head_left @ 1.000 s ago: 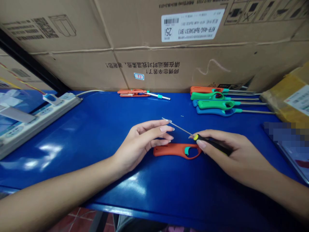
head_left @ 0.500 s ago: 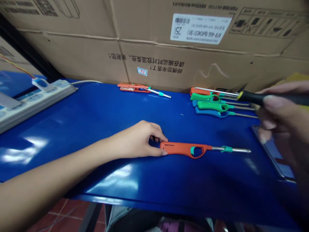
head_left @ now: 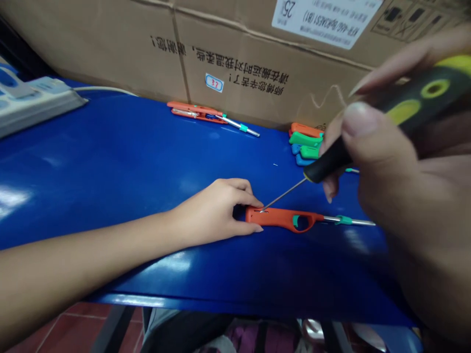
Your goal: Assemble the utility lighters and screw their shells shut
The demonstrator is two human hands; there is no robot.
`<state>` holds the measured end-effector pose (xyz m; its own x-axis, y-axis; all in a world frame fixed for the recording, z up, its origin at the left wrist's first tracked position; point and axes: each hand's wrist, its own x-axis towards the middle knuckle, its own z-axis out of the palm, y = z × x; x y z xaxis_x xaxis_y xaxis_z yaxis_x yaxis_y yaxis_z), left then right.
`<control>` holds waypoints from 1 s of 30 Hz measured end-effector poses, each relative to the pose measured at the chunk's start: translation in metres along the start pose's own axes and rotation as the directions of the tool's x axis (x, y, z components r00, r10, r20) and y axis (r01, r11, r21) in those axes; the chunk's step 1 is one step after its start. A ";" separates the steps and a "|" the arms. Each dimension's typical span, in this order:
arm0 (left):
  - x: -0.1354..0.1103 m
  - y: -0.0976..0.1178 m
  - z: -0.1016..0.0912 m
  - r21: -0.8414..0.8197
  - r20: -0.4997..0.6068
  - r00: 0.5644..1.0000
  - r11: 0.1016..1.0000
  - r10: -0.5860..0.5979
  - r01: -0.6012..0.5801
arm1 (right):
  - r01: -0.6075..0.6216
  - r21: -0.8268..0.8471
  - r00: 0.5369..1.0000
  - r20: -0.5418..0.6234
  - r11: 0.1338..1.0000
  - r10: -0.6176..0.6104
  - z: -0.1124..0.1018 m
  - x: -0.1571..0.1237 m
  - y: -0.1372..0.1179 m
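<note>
An orange long-necked gas lighter [head_left: 277,218] lies on the blue table, its metal tube pointing right and a green trigger showing in its ring. My left hand [head_left: 224,208] pinches the lighter's rear end between thumb and fingers. My right hand [head_left: 401,157] is closed around the black and yellow handle of a screwdriver [head_left: 328,158]. The thin shaft slants down to the left, and its tip is at the slot near the lighter's rear end. Whether the tip sits inside the slot I cannot tell.
Against the cardboard box [head_left: 235,54] lies an opened orange lighter [head_left: 198,113]. Several green, blue and orange lighters [head_left: 305,139] are stacked at the back right, partly behind my right hand. A white power strip [head_left: 40,103] stands at left. The blue table's front edge [head_left: 221,306] is near me.
My right hand has brought the screwdriver down and left, from above the stacked lighters to the orange lighter's slot. My left hand still grips the lighter's end. The view has shifted slightly.
</note>
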<state>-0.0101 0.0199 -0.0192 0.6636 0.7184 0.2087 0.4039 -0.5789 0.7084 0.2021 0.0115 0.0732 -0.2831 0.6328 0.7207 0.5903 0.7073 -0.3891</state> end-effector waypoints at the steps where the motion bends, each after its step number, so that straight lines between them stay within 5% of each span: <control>1: 0.000 -0.003 0.001 0.002 -0.002 1.000 1.000 0.003 -0.003 | -0.011 -0.025 1.000 -0.017 1.000 0.011 0.006 -0.001 -0.001; 7: -0.001 -0.011 0.005 -0.004 -0.016 1.000 1.000 0.000 0.000 | -0.035 -0.048 0.999 -0.019 0.998 0.034 0.025 -0.014 0.003; 30: 0.001 -0.001 0.001 -0.039 -0.013 1.000 0.999 -0.027 0.027 | -0.061 -0.031 0.998 0.022 0.998 0.062 0.026 -0.017 0.010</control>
<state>-0.0090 0.0207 -0.0205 0.6440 0.7389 0.1979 0.3968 -0.5439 0.7394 0.1935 0.0158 0.0422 -0.2627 0.6820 0.6826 0.6298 0.6571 -0.4141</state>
